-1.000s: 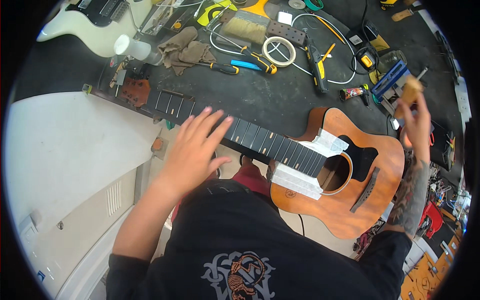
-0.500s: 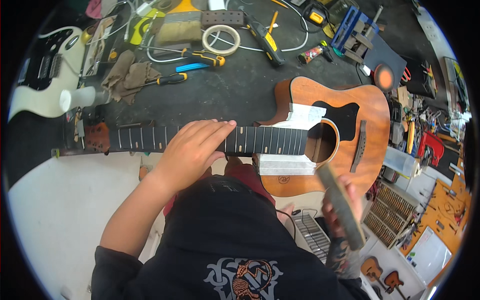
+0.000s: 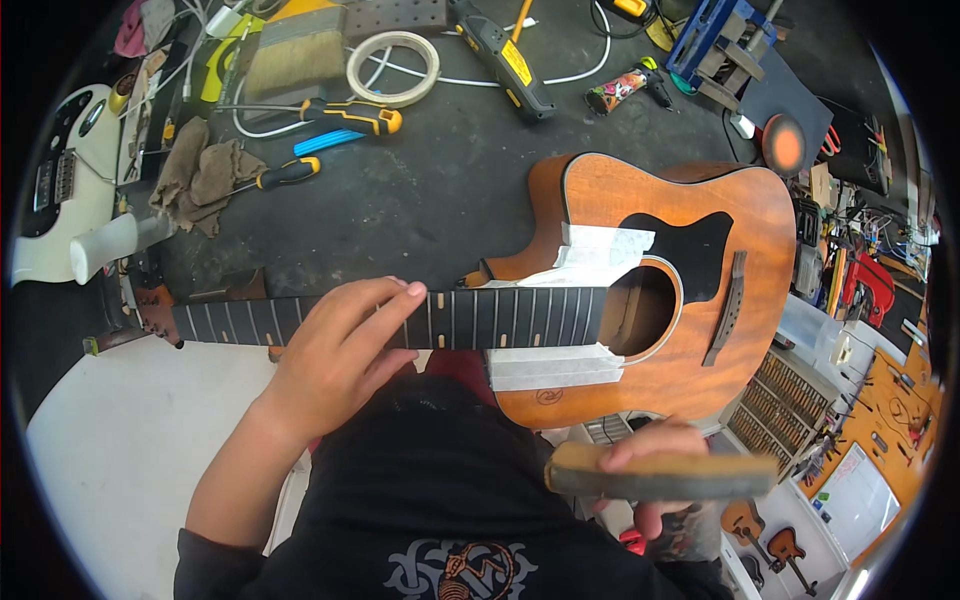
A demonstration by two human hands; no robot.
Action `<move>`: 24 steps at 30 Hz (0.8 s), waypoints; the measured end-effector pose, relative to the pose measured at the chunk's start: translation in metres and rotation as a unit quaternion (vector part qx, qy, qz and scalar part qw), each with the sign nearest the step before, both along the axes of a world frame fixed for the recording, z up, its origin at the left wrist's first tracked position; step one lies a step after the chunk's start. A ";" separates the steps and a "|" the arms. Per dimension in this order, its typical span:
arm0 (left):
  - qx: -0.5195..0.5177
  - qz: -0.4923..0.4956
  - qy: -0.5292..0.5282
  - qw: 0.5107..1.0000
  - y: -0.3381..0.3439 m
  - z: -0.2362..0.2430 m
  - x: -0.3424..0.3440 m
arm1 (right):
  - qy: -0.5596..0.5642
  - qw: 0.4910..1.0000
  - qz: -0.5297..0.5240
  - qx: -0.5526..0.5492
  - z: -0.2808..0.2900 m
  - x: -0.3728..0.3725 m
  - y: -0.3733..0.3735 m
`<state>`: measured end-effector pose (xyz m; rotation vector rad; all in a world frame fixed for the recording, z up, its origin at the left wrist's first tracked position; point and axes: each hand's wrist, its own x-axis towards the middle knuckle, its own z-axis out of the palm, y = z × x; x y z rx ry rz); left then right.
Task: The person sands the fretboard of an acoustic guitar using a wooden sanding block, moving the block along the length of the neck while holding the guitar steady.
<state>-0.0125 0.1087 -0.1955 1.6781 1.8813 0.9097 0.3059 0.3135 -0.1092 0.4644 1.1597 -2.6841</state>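
Left hand [image 3: 335, 352] lies palm down across the dark fretboard [image 3: 440, 318] of the acoustic guitar [image 3: 650, 290], fingers extended and close together, tips reaching the far edge of the neck. Contact with the fretboard is evident over the middle frets.

Right hand [image 3: 655, 470] is near the body's near-right edge, off the guitar, fingers curled around a long flat sanding block [image 3: 660, 478] held roughly level; the block is blurred, and its surface detail cannot be told. The grip is closed on the block.

The guitar lies face up on the dark workbench [image 3: 450, 190], neck pointing left, body to the right. It sits between the two hands: the neck under the left hand, the body just far of the right hand. Strips of pale masking tape [image 3: 600, 250] cover the top on both sides of the fretboard end, beside the sound hole [image 3: 640, 310]. A black pickguard [image 3: 690, 250] and bridge [image 3: 728, 305] lie right of the hole.

Farther out on the bench: a roll of tape [image 3: 393, 68], a yellow-handled screwdriver [image 3: 350, 118], a brown rag [image 3: 205, 172], a wide brush [image 3: 295, 55]. A white electric guitar [image 3: 60, 190] lies at far left
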 end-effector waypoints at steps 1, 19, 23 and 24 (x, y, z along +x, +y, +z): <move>-0.005 0.005 0.001 1.000 -0.002 0.003 0.002 | -0.065 0.992 0.031 0.100 0.010 -0.012 0.019; -0.039 0.052 0.070 0.995 -0.008 0.006 0.008 | 0.027 0.783 0.226 0.579 -0.033 -0.131 0.107; -0.040 0.097 0.116 0.988 -0.023 0.002 0.010 | 0.026 0.770 0.241 0.590 -0.039 -0.142 0.098; -0.039 0.116 0.136 0.983 -0.029 0.002 0.009 | 0.029 0.756 0.248 0.605 -0.037 -0.145 0.096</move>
